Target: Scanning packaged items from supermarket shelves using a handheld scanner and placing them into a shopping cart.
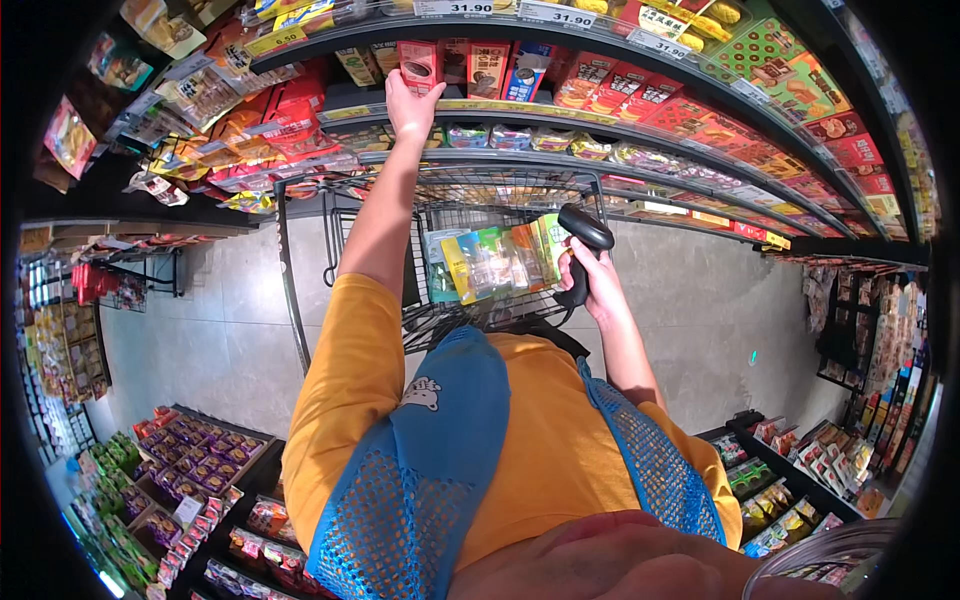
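Stretched out to the shelf, my left hand point(412, 103) grips the lower part of a red biscuit box point(418, 63), which stands upright in the row. Just right of it are a pale red biscuit box point(487, 69) and a blue biscuit box point(527, 71). My right hand point(589, 276) is closed around the handle of a black handheld barcode scanner point(586, 227), over the right side of a black wire shopping cart point(291, 285). Several snack packets point(491, 262) lie in the cart, beside the scanner.
The shelf edge point(525, 111) with price strips runs across in front, with packed shelves above and below it. Bagged snacks point(292, 124) hang at the left. Grey tiled floor point(690, 300) shows on both sides of the cart. Display bins point(199, 457) stand behind me.
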A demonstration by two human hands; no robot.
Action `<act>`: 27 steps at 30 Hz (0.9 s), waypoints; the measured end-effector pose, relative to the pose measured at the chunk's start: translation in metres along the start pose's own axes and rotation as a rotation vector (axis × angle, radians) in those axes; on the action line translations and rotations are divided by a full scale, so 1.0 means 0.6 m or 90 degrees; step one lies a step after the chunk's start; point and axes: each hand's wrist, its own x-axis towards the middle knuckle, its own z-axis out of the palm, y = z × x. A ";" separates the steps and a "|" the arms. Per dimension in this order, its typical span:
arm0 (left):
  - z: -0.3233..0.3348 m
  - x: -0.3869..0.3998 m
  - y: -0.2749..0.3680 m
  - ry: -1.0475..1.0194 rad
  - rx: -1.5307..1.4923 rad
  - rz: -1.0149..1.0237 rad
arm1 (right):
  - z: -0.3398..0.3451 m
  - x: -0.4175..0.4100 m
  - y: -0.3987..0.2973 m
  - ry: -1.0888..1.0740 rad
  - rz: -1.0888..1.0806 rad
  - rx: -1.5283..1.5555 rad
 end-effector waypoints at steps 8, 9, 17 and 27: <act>-0.025 0.012 0.015 -0.099 0.342 0.049 | -0.008 -0.007 0.001 -0.004 -0.006 -0.006; -0.029 0.016 0.014 -0.126 0.353 0.037 | -0.008 -0.008 0.002 -0.004 -0.006 -0.007; -0.035 0.025 0.023 -0.197 0.409 -0.035 | 0.003 -0.020 0.007 -0.002 -0.009 -0.021; -0.038 -0.027 0.022 0.097 0.196 0.042 | 0.007 -0.030 0.020 -0.001 -0.015 -0.033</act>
